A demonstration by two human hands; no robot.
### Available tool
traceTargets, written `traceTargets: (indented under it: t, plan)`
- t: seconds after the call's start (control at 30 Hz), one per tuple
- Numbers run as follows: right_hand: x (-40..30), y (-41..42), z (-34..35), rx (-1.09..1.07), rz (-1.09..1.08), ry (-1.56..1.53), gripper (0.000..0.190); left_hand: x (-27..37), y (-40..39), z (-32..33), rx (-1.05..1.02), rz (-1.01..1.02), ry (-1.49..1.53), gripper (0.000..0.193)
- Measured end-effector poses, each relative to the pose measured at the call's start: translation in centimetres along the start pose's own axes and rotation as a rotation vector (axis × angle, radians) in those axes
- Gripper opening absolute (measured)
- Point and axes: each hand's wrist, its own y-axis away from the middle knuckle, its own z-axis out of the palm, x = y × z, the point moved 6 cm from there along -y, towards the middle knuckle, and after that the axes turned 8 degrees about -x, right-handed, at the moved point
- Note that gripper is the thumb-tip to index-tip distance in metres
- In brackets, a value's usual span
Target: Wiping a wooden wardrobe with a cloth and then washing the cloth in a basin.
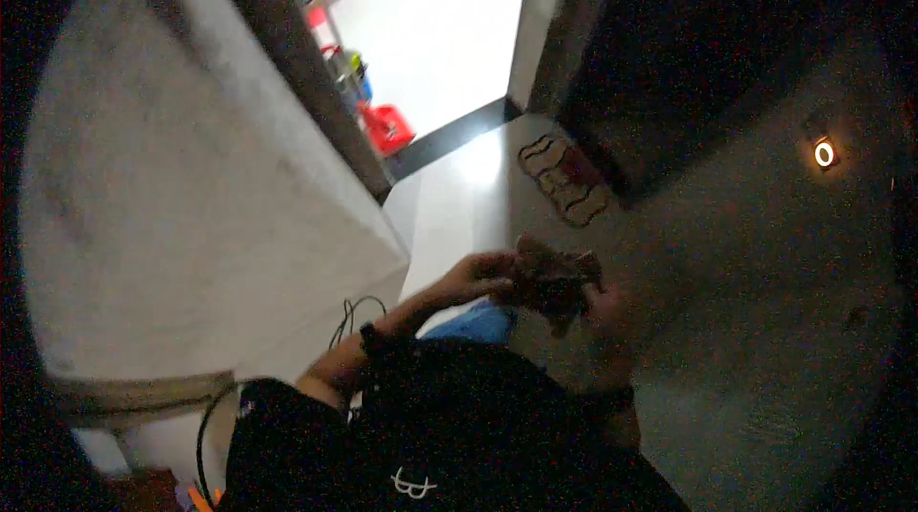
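Observation:
Both hands are raised in front of my chest around a dark, crumpled item [556, 282], possibly cloth; dim light and blur hide what it is. My left hand [495, 272] has its fingers at the item's left side, and a dark band circles that wrist. On the item's right side is my right hand [606, 307], which is mostly lost in shadow. Below the hands a patch of blue fabric [470, 322] shows above my dark shirt.
A bright doorway [437, 46] opens ahead, with a red container [387, 128] by its left edge. A patterned mat [565, 181] lies on the floor before it. Pale wall [179, 211] fills the left. A small round light [824, 153] glows at right. A thin cable [348, 318] loops near my left forearm.

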Motion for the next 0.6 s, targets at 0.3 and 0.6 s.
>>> traceTargets:
  t: [0.3, 0.6]
  plan:
    - [-5.3, -14.7, -9.4, -0.064, -0.257, 0.099, 0.037, 7.2, -15.7, -1.8, 0.227, -0.109, 0.143, 0.046]
    - [-17.9, -34.4, -5.8, -0.292, -0.168, 0.130, 0.039, 3.7, -27.3, -15.9, 0.547, -0.104, 0.068, 0.048]
